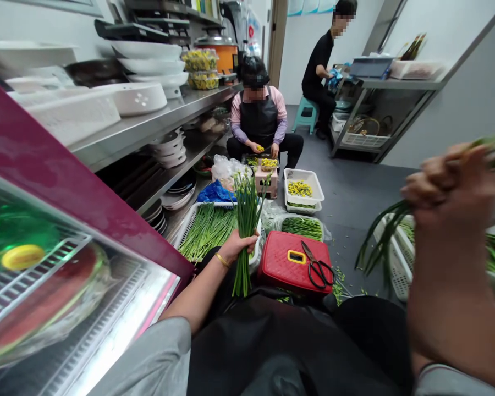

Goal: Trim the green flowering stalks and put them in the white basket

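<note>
My left hand (240, 245) is closed around an upright bunch of flowering chives (247, 206), buds at the top and cut stems pointing down. Raised at the right, my right hand (454, 179) makes a slightly blurred fist around long green leaves (385, 234), which droop out on its left and stick out at its upper right. Between my hands stands a red box (278, 256) with black-handled scissors (317, 264) lying open on its lid. Behind my left hand a white basket (185, 226) holds many more green stems (208, 231).
A glass-fronted fridge (86, 192) and a steel shelf (148, 124) with dishes line the left. Ahead, a seated person (264, 115) handles yellow flowers; another person (319, 66) sits farther back. White baskets (398, 264) of greens stand at right. Green scraps (340, 286) litter the floor.
</note>
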A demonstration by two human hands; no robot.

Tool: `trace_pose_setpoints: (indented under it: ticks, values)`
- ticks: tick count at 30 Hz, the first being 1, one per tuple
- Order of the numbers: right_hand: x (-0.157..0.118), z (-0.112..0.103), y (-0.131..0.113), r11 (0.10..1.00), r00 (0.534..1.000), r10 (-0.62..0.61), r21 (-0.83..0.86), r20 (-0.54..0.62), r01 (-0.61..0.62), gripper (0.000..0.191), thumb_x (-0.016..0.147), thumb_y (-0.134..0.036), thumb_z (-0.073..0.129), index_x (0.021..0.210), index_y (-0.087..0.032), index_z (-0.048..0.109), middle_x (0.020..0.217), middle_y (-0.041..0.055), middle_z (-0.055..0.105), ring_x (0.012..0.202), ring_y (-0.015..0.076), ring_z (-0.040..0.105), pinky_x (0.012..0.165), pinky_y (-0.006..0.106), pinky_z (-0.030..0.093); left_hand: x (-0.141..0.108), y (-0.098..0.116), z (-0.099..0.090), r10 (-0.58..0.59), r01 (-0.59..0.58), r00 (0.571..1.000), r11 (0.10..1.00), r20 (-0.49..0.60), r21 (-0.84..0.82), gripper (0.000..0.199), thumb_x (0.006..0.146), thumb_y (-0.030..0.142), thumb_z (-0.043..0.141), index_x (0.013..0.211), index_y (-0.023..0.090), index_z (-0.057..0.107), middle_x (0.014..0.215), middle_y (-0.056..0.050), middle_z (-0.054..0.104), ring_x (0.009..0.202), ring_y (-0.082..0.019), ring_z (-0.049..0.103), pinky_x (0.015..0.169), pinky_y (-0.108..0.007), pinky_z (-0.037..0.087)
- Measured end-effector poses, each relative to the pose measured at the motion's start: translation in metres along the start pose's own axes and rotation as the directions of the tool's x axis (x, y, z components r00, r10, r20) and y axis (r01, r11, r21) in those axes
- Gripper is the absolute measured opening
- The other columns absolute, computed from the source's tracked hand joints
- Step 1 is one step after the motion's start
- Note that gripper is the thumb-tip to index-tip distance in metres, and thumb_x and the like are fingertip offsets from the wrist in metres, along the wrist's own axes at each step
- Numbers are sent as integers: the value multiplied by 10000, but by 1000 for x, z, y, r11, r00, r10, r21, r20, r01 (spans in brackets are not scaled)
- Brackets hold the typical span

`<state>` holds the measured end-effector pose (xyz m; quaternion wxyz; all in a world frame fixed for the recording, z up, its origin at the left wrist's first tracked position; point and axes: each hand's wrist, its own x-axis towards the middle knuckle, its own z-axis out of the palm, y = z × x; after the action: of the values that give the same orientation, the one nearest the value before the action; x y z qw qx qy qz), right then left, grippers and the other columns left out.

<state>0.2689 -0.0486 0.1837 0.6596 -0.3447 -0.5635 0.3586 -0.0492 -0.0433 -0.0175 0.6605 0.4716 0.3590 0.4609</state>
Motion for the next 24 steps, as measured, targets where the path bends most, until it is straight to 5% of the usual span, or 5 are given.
trace_pose_setpoints:
  ticks: [3,6,13,24]
  values:
    - [-21,37,46,981,981,187,61,-55,-184,390,549,-486,836,671,-203,596,426,-103,269,328,26,170,320,206,66,-1,-1,6,-3,2,1000,998,21,65,432,610,464,775,728,135,521,411,67,473,358,-61,409,406,-209,348]
    - [-37,67,82,955,957,288,-78,9,-287,335,613,-441,783,674,-149,632,411,-93,334,353,27,253,341,196,165,-3,-2,11,-19,14,997,998,75,64,437,609,468,780,722,134,522,416,61,478,360,-67,415,398,-208,322]
    - [-50,103,96,964,979,140,-248,146,-101,225,710,-368,659,755,-156,719,660,17,647,618,128,562,584,256,445,-6,-6,17,-57,55,987,998,153,17,419,614,427,786,770,116,553,411,53,489,348,-75,413,393,-210,296]
    - [-51,102,115,868,980,91,-497,176,8,191,704,-340,627,782,-166,625,636,-3,589,554,111,482,585,243,404,-13,-5,26,-109,161,950,974,294,-158,539,627,276,687,1103,40,595,467,60,492,350,-70,382,397,-220,302]
